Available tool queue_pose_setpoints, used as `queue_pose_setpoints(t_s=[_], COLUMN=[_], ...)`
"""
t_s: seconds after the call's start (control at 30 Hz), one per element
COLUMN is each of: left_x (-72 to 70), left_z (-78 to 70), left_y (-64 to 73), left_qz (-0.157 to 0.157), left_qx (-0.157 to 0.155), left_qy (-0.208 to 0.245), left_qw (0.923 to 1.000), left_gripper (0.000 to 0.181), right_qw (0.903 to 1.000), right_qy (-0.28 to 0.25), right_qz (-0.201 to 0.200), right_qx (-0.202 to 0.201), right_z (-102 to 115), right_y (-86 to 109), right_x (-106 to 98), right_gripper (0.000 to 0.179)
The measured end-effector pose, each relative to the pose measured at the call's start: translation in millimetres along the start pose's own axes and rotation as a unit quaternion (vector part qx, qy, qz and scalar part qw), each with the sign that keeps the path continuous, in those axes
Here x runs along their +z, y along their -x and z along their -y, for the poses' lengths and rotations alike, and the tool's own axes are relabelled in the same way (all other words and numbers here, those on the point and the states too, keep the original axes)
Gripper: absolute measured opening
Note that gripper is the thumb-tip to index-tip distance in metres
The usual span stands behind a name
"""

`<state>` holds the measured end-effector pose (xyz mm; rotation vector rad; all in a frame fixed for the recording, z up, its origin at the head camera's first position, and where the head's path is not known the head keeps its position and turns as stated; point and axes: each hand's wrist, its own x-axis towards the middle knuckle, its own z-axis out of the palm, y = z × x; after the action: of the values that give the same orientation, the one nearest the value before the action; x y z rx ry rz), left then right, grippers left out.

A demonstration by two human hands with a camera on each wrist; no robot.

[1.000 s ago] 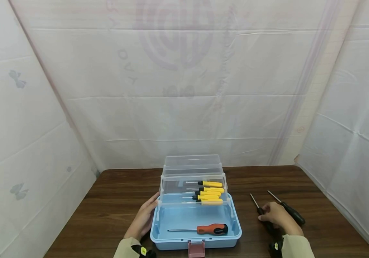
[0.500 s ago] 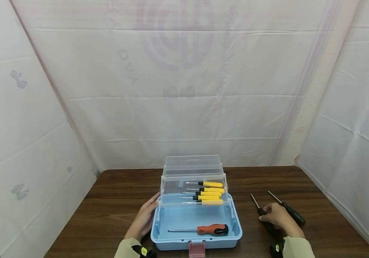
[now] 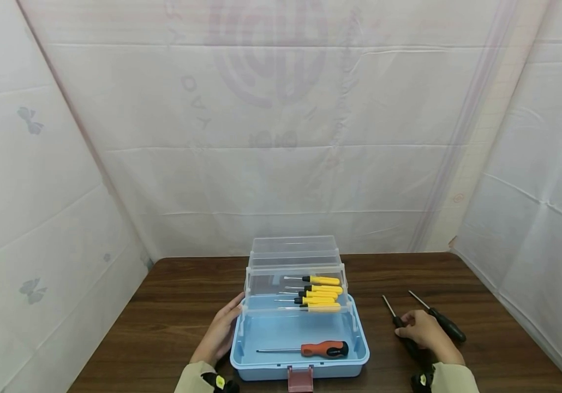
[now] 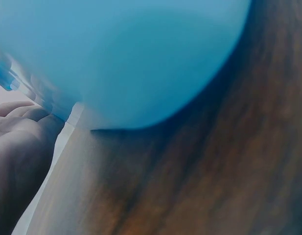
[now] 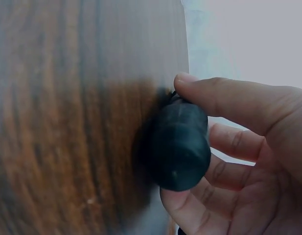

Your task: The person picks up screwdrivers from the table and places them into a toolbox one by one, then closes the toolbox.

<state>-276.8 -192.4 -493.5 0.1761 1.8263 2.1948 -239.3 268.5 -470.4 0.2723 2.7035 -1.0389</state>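
Black screwdriver [image 5: 177,144] is what we see in the right hand [image 3: 423,330], at the near right, apart from the blue box [image 3: 291,327]. That hand's grip is closed about the dark handle, thumb on one side and fingers on the other; its shaft points far and slightly left. We cannot tell whether it touches the worktop [image 3: 163,327].

Nearest us on the box is a reddish latch [image 3: 300,378]. Just beyond, inside, lies an orange-handled screwdriver [image 3: 324,349], its tip to the left. Our left hand [image 3: 219,333] touches the box's left side; we cannot tell whether that grip curls round it.

Farther on at the right, a second black screwdriver [image 3: 445,323] lies just beside our right hand. Over the box's far part, a clear tray [image 3: 258,275] bears five yellow-handled screwdrivers [image 3: 317,301], handles to the right. Farthest are a raised clear lid [image 3: 293,245] and pale sheeting [image 3: 281,180].
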Motion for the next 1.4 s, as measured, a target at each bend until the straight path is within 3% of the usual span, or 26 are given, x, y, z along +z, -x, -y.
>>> queue_pose_setpoints(t_s=[0.5,0.8,1.13,1.4], left_x=[0.4,0.3,0.0,-0.2], left_z=[-0.5,-1.3,-0.4,0.1], left_y=[-1.4,0.1,-0.7,-0.7], left_qz=[0.000,-0.005,-0.009,-0.006], left_qx=[-0.003,-0.008,-0.010,-0.006], left_qy=[0.002,-0.007,-0.013,-0.010], left_qw=[1.0000,0.9999,0.9998,0.9999], left_gripper=[0.059,0.058,0.057,0.058], right_qw=[0.9995,0.9999,0.9996,0.9961], right_qy=[0.019,0.004,0.009,0.032], right_qz=[-0.020,0.002,-0.001,-0.031], right_qx=[-0.014,-0.012,-0.027,-0.076], right_z=[0,-2,0,8], right_y=[1.5,-1.8,-1.4,1.4], right_x=[0,-2,-4,-10], right_gripper=[0.039,0.043,0.042,0.035])
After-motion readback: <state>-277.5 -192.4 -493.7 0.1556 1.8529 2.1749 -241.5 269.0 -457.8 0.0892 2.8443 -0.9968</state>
